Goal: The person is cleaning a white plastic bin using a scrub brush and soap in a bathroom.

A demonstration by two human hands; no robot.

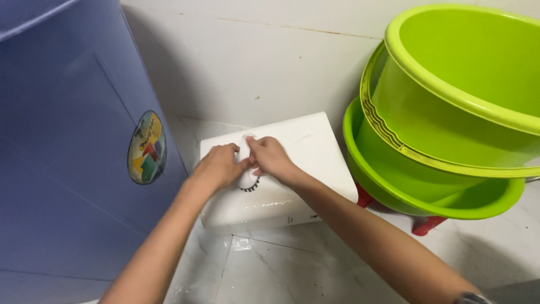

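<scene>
Both on the white box (292,169), at its middle: left hand (216,168) and right hand (271,157), fingers pinched on the knob (247,179); box left of green tubs (450,112), right of blue bin (67,141).

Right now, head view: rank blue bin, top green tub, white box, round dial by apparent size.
1. Blue bin, though it is nearest the camera and cropped.
2. Top green tub, also cropped.
3. White box.
4. Round dial, mostly hidden under both hands.
</scene>
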